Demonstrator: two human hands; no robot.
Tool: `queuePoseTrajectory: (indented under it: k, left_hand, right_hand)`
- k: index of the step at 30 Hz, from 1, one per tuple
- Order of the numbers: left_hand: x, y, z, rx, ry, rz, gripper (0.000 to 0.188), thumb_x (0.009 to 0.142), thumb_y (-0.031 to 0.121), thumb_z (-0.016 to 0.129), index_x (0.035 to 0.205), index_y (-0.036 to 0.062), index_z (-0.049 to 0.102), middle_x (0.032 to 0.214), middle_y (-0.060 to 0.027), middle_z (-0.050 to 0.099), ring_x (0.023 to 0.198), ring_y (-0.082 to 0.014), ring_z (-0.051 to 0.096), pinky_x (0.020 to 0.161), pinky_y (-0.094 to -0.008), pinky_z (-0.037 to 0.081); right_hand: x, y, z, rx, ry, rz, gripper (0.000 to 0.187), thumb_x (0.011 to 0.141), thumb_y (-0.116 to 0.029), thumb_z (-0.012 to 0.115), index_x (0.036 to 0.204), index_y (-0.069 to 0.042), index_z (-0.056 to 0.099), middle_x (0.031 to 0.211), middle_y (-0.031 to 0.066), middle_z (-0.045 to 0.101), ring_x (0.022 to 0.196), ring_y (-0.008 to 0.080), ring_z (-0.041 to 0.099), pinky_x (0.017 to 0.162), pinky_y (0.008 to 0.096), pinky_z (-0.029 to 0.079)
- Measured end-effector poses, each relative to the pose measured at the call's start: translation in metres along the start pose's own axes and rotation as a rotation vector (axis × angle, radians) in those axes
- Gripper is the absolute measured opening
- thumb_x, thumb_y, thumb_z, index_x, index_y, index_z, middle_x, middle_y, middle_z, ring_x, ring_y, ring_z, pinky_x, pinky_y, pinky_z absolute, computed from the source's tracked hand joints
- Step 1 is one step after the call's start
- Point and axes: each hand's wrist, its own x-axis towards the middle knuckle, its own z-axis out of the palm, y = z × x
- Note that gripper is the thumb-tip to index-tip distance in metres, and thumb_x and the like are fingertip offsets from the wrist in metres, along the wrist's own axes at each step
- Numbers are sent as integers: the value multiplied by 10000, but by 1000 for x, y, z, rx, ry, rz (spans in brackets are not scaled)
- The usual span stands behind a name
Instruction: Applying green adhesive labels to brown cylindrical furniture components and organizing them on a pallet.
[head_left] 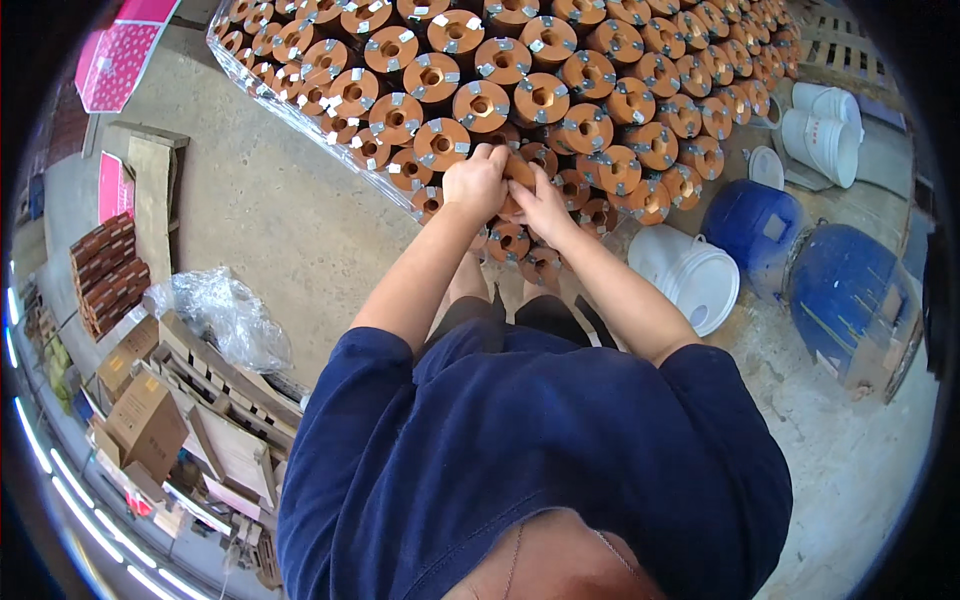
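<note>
My left hand [475, 184] and my right hand [541, 207] meet at the near edge of a big stack of orange-brown cylinders [481, 106]. Each cylinder has a round hole in its end face and small grey or whitish tabs around its rim. Between my hands is one such orange-brown piece [518, 172], gripped from both sides with the fingers closed. My hands cover much of it, so its full shape is hidden. Other cylinders [508, 241] lie just below and beyond my hands.
Clear plastic wrap [330, 150] edges the stack's left side. White buckets [690, 275] and blue drums [850, 300] stand to the right. On the left are crumpled plastic film [225, 318], a pile of brown slats [107, 275], cardboard boxes [145, 425], wooden pallets [225, 385] and a pink umbrella [120, 60].
</note>
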Motion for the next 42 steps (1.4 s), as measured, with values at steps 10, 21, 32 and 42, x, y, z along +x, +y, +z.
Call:
queuePoseTrajectory:
  k: [10,21,32,42]
  left_hand:
    - [-6,-16,-6,-353,342,43,348,702,66,573,1043,55,504,1075,-140,486,894,-295,531,732,-331,459]
    - [-107,-86,24,-452,226,-413,329,692,79,575,1015,44,523,920,-157,528,694,-276,557,646,-335,464]
    - [-188,-127,60,-265,-273,-509,379,686,199,557,1040,66,526,981,-184,558,931,-323,527,816,-379,422]
    - [-155,-167,5,-41,-400,-401,399,675,227,579,1024,41,533,954,-179,587,905,-298,559,812,-361,435]
  right_hand:
    - [52,-12,2,-306,312,-43,343,798,-176,505,988,86,390,806,231,571,550,254,608,491,314,503]
    - [50,-26,-2,-623,460,-132,386,759,-251,555,1003,15,416,897,241,551,850,375,542,709,436,446]
    - [68,6,-1,-458,421,-176,555,736,-321,627,1096,8,362,914,209,572,853,358,560,713,392,457]
    - [-23,51,-60,-644,558,-411,274,666,-239,628,839,-37,562,810,146,589,789,302,565,686,384,445]
